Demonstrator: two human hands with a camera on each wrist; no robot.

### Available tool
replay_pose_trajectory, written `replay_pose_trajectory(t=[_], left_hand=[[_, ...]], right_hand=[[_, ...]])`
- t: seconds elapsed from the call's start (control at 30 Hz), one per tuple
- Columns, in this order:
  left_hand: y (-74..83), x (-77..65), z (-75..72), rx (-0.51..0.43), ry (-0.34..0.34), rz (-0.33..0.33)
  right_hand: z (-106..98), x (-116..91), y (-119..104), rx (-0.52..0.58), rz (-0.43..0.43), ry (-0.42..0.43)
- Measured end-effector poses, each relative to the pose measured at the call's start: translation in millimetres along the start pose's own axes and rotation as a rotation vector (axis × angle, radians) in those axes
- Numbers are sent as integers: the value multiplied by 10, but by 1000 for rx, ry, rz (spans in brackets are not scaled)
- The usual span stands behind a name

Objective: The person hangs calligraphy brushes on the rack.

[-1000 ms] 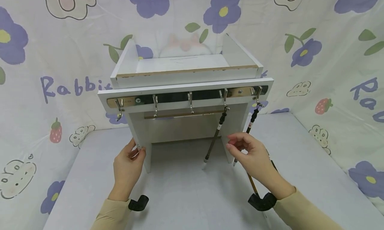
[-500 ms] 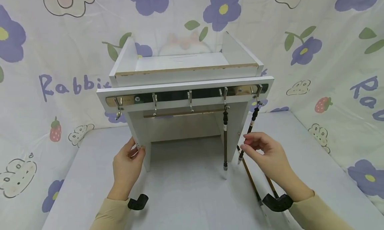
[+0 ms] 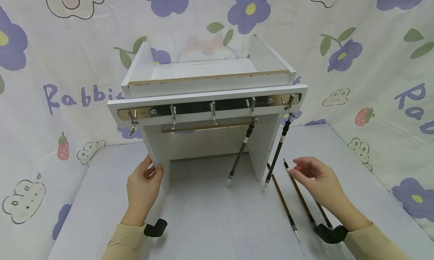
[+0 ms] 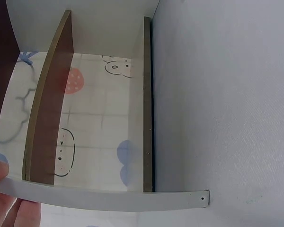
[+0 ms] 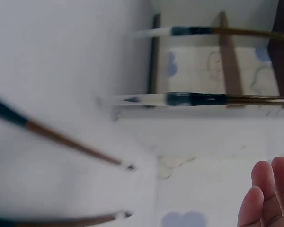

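Observation:
A white shelf rack stands on the table with a metal hook strip along its front. My left hand grips its left side panel, thumb on one face and fingers on the other in the left wrist view. From the two rightmost hooks hang writing brushes, one tilted and one at the far right, their pale tips down. My right hand holds nothing, its fingers loosely bent beside the upper end of a brush lying on the table. In the right wrist view its fingers are apart from the brushes.
Another brush lies to the left of that one, and a third lies partly under the right wrist. Bare hooks line the strip's left part. A patterned curtain hangs behind the table.
My right hand has moved right and away from the hanging brushes, uncovering the brushes on the table. Both hanging brushes sway. My left hand keeps its grip on the rack.

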State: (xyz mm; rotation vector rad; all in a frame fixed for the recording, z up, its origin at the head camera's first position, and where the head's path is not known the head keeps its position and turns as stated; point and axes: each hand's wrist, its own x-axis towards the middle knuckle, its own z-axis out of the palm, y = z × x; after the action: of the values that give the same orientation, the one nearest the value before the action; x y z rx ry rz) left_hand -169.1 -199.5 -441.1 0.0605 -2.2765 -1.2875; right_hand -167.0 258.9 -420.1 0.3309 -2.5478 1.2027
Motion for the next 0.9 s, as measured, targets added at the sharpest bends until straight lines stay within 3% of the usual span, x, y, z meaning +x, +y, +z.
replay_pose_trajectory(t=[0.2,0.43,0.63,0.9], left_hand=[[4,2,-3,0,-5,-6],[-10,4,3,16,-5,5],[-12,8,8,11,-2,6],[-10,4,5,-7,-4,2]], right_hand=[[-38,-38,320,-41,91,-40],[-108,-96,616,-132,260,-124],[-103,-122,715,-145,375,-182],[-80,-164,831,-151,431,-232]])
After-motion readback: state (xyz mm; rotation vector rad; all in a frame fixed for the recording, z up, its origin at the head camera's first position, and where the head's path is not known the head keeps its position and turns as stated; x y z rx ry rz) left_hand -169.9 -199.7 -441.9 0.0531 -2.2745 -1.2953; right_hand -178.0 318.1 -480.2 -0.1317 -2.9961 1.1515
